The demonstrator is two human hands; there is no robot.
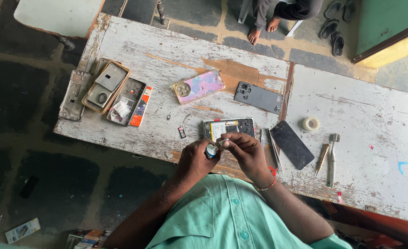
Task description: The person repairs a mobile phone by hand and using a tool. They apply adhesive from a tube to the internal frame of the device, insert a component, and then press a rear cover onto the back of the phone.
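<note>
My left hand (195,159) is closed around a small blue and white tube (210,151). My right hand (248,152) pinches the tube's silver tip with thumb and fingers. Both hands hover over the near edge of the worn white table (360,110), just in front of an opened phone (228,127) lying with its insides showing. A tiny dark card tray (182,132) lies to the left of the phone.
A pastel phone case (199,86), a grey back cover (258,97) and a black screen panel (291,144) lie around. Tweezers (273,148), a tape roll (310,123), a brush (332,159) and stacked phone parts (106,87) are also there. Another person's bare feet (263,28) are beyond the table.
</note>
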